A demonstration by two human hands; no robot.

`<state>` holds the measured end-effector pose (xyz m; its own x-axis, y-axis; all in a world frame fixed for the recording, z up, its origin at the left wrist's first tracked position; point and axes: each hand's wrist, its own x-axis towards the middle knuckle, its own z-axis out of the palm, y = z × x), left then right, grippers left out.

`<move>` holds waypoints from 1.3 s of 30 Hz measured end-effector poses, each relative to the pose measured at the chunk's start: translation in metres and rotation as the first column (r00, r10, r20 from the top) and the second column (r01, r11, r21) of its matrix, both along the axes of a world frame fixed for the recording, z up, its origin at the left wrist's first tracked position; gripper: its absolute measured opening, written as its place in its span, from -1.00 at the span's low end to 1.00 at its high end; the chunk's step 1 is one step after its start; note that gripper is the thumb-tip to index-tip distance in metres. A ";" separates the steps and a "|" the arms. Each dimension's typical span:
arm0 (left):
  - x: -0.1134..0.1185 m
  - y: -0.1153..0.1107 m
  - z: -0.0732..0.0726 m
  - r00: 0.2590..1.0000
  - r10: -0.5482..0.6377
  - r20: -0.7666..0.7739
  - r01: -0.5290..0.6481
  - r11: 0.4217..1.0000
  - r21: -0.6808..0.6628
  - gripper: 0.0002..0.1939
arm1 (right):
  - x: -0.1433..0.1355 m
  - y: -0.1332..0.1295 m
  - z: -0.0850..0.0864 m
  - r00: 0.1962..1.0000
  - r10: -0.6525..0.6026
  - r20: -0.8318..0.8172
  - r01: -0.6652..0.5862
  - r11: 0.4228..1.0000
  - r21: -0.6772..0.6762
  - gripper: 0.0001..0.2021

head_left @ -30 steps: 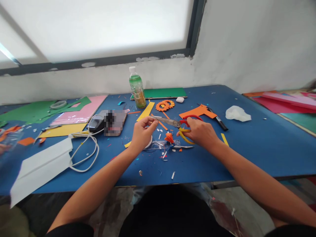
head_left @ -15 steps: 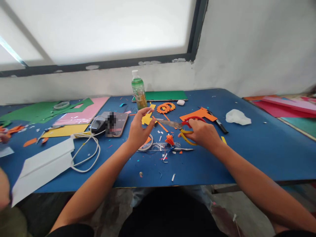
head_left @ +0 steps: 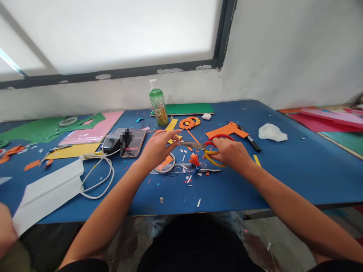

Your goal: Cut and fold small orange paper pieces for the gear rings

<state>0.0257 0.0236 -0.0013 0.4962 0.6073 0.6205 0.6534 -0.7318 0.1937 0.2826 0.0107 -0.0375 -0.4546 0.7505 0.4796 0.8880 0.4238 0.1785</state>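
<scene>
Red-and-yellow-handled scissors (head_left: 200,146) are in my right hand (head_left: 231,151), its fingers wrapped around the handles. Their metal blades point left, above the table. At the blade tips is my left hand (head_left: 160,146), its thumb and fingers pinched together; whatever lies between them is too small or hidden to make out. Below the hands lie a white roll of tape (head_left: 173,163), a clear ruler (head_left: 181,169) and a small folded orange paper piece (head_left: 194,159). Behind them rest orange paper gear shapes (head_left: 189,122) and a yellow paper piece (head_left: 171,124).
A drink bottle (head_left: 158,105) stands near the wall. Leftward are a phone (head_left: 136,142), a white cable (head_left: 98,196), white folded paper (head_left: 53,192) and green sheets (head_left: 34,128). An orange cutout (head_left: 224,130), a black marker (head_left: 253,143) and crumpled white material (head_left: 272,132) lie right. Another person's arm (head_left: 6,228) shows at left.
My left hand has lowered slightly, its raised fingers coming down level with the blade tips. A small white bit seen in its fingertips before is no longer visible. The person's hand at far left has left view.
</scene>
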 end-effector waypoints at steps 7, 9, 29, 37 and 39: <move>0.001 0.001 -0.004 1.000 0.022 -0.016 -0.022 0.999 0.024 -0.65 | 0.000 0.001 -0.001 1.000 -0.012 0.002 0.012 1.000 -0.004 -0.44; 0.001 0.001 -0.004 1.000 0.025 -0.016 -0.024 1.000 0.020 -0.65 | 0.000 0.001 -0.002 1.000 -0.013 0.005 0.013 1.000 0.006 -0.45; 0.007 -0.006 0.000 0.944 0.030 0.328 -0.008 0.998 -0.067 -0.45 | 0.000 0.003 -0.001 0.996 0.009 -0.091 0.001 0.994 0.112 -0.40; 0.009 -0.009 0.009 0.681 -0.038 0.731 0.190 0.974 -0.126 -0.75 | -0.003 -0.001 0.005 0.982 0.046 -0.182 -0.015 0.986 0.167 -0.42; 0.009 -0.009 0.009 0.658 -0.050 0.751 0.211 0.970 -0.120 -0.76 | -0.003 -0.001 0.005 0.980 0.050 -0.191 -0.016 0.984 0.179 -0.43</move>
<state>0.0347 0.0149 0.0081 0.0058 0.7118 0.7024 0.1358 -0.6964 0.7047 0.2800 0.0099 -0.0330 -0.3631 0.6330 0.6837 0.8990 0.4309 0.0784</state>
